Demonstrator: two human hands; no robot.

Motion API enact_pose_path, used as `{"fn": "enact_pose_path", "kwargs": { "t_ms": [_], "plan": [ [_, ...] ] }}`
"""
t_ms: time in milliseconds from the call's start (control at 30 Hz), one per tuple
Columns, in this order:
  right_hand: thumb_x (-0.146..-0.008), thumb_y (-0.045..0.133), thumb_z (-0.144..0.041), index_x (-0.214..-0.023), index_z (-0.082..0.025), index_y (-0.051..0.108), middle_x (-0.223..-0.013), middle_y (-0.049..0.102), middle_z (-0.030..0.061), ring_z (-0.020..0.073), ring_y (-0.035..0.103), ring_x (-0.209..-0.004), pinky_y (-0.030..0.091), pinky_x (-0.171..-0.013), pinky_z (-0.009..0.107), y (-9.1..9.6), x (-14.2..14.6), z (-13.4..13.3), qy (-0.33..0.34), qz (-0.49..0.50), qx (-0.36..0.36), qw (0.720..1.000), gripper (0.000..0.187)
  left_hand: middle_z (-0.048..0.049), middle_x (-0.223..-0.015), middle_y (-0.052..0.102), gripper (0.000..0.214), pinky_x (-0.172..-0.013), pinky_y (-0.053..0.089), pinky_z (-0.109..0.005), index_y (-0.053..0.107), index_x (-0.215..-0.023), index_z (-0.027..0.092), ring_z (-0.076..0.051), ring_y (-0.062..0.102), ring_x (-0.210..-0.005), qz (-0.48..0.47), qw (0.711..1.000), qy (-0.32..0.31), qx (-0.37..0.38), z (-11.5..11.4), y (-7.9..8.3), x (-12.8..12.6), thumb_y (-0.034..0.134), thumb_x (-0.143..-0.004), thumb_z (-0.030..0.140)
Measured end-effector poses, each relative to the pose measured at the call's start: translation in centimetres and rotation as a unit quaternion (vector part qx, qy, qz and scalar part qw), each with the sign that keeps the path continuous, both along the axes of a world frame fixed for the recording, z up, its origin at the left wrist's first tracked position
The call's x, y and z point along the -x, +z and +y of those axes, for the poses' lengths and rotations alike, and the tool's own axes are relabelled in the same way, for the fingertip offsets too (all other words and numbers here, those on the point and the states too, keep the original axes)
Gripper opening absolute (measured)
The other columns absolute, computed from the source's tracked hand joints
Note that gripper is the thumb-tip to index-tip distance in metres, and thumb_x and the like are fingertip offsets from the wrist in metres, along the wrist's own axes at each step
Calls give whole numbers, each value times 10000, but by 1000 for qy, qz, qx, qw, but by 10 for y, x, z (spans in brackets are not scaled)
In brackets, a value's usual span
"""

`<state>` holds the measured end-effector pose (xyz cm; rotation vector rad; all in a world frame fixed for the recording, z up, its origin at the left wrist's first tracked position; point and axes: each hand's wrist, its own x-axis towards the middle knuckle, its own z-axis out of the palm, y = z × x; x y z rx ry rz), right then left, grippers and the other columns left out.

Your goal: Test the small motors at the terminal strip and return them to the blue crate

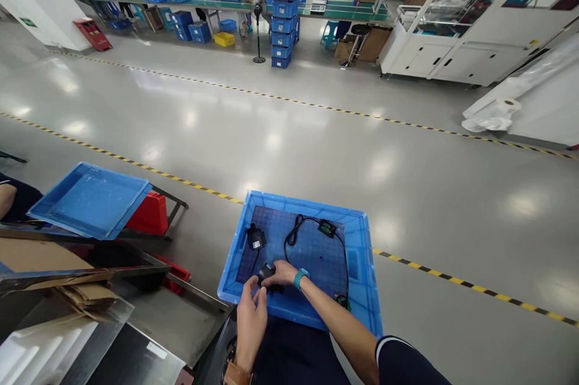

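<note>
A blue plastic crate (368, 270) stands right in front of me with a few black electronic parts inside. My right hand (281, 273), wearing a teal wristband, closes its fingers on a black plastic device (266, 276) near the crate's front left. Beside it, my left hand (254, 309) has its thumb and fingers a little apart at the device's left edge; whether they touch is unclear. Behind lies a second black device (256, 238) with a white label and a cable. A black cable (293, 234) runs to a small open box with a green circuit board (327, 227).
Left of me are a blue tray (90, 198), a red bin (149, 214) and a metal cart (181, 318) with cardboard. A person's arm (6, 198) shows at the left edge. Stacked blue crates (283, 26) and a fan (257, 11) stand across the taped floor.
</note>
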<state>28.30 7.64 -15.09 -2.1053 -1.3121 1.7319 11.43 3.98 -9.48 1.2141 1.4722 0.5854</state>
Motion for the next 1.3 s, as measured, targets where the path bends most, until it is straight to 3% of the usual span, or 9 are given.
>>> {"fn": "enact_pose_path", "kwargs": {
  "t_ms": [200,400,467,633,733,867,1033,1133,1300],
  "plan": [
    [-902,687,-453,-1109,-129,591,-1068,686,72,195,643,-930,482,-717,247,65,-7,-24,-119,95,-72,986,396,-252,-1574,412,853,-1172,388,-492,474,-1427,159,-396,400,-1465,-95,989,75,82,2,9,-17,752,-769,624],
    [-941,575,-538,-1267,-134,624,-1283,644,114,268,613,-1135,505,-967,363,125,-38,-36,12,286,-230,930,522,-177,-1230,717,713,-966,557,-443,677,-1254,155,-343,665,-1174,-293,927,149,182,10,38,-26,673,-803,708],
    [-971,532,-541,-1324,-150,630,-1360,617,96,244,597,-1214,482,-1040,331,123,-61,-39,49,305,-205,929,536,-165,-1127,754,679,-911,582,-434,724,-1162,139,-317,714,-1050,-334,903,177,203,14,44,-19,699,-784,702],
    [-808,716,-264,-927,-108,746,-970,724,160,342,665,-1045,523,-964,441,76,-106,-68,128,-104,-16,986,199,-132,-1080,770,534,-810,616,-369,758,-1076,154,-250,734,-908,-370,880,222,198,18,58,7,786,-764,586],
    [-534,830,-132,-455,-169,464,-719,659,169,464,667,-927,533,-880,554,48,-105,-98,153,-177,49,971,376,-133,-1081,769,506,-754,626,-352,750,-1116,165,-239,733,-873,-381,873,234,194,19,67,18,767,-792,553],
    [-502,655,6,-442,-228,195,-650,596,114,443,676,-907,498,-915,558,32,-95,-124,159,-203,35,966,519,-141,-1098,765,488,-706,626,-355,756,-1070,163,-253,728,-863,-383,873,243,178,19,74,29,768,-778,554],
    [-550,636,-167,-468,-225,307,-513,375,3,360,656,-795,508,-826,488,29,-103,-113,159,-143,27,976,344,-145,-1087,757,501,-707,609,-351,760,-1091,162,-249,714,-871,-420,861,240,154,16,78,38,753,-792,564],
    [-656,503,-346,-651,-208,461,-636,503,31,260,633,-754,516,-744,373,37,-108,-93,138,-69,15,988,145,-156,-1051,751,556,-693,597,-346,771,-1063,138,-237,697,-834,-440,862,214,136,14,79,42,717,-806,629],
    [-793,384,-625,-891,-185,539,-769,568,49,202,566,-701,465,-658,310,91,-94,-54,-52,254,-59,964,476,-179,-1106,737,669,-621,579,-320,772,-1033,119,-207,670,-758,-456,864,180,115,13,80,49,642,-806,734]
  ]
}}
